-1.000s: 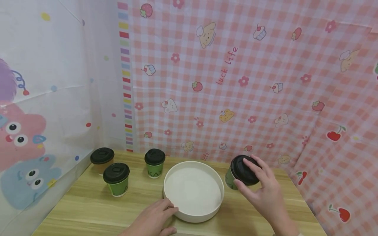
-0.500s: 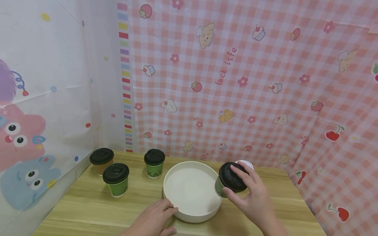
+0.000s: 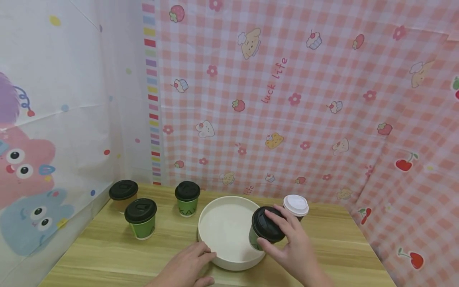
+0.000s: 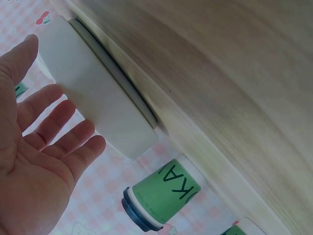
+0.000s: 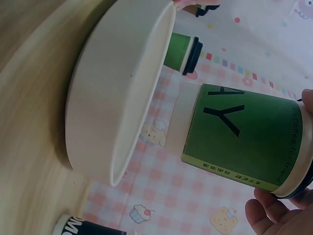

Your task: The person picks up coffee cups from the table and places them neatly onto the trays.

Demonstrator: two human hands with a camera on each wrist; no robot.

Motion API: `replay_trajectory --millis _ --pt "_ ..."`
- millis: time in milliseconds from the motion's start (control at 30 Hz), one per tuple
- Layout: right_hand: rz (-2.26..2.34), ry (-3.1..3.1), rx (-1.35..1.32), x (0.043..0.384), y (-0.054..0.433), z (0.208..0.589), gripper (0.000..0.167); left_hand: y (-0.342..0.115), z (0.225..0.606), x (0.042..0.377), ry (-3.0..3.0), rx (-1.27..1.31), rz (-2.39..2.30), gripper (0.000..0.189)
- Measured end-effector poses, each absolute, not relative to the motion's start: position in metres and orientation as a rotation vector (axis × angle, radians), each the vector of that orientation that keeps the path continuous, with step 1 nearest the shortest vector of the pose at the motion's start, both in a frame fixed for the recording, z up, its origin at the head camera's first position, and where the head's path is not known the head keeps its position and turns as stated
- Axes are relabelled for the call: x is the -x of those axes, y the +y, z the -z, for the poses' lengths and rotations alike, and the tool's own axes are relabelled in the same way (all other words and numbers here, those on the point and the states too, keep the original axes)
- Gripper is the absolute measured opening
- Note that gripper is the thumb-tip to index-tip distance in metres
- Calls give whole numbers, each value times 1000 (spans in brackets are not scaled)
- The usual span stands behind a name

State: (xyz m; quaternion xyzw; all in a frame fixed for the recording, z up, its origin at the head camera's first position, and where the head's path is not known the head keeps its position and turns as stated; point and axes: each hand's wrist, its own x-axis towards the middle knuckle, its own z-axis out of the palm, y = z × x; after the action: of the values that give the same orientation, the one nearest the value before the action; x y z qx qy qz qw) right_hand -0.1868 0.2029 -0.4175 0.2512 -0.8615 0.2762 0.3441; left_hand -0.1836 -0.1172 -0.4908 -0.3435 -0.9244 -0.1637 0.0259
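In the head view my right hand (image 3: pixel 290 247) grips a green paper coffee cup (image 3: pixel 255 236) around its black lid, with thumb and fingers on opposite sides. The right wrist view shows the same coffee cup (image 5: pixel 239 139) raised above the rim of a round white tray (image 5: pixel 105 93). From the head it overlaps the right side of the tray (image 3: pixel 224 233). My left hand (image 3: pixel 186 263) lies at the tray's near left rim. Its fingers (image 4: pixel 80 147) are loosely extended against the tray's outer wall in the left wrist view.
Left of the tray stand two green cups with black lids, one near (image 3: pixel 142 223) and one farther back (image 3: pixel 188 201). A brown cup (image 3: pixel 123 195) with a black lid stands at the far left. Behind my right hand is a dark cup with a white lid (image 3: pixel 296 204). Patterned cloths surround the table.
My right hand has carried the green coffee cup leftward from the table's right side to over the tray, uncovering the white-lidded cup behind. The left hand has stayed at the rim.
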Motion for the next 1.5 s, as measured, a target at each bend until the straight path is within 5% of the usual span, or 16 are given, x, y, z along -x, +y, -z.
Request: replay_trajectory --millis 1500 --pt "-723 -2373 -641 213 186 469 64 -119 492 184 -2867 1060 505 58"
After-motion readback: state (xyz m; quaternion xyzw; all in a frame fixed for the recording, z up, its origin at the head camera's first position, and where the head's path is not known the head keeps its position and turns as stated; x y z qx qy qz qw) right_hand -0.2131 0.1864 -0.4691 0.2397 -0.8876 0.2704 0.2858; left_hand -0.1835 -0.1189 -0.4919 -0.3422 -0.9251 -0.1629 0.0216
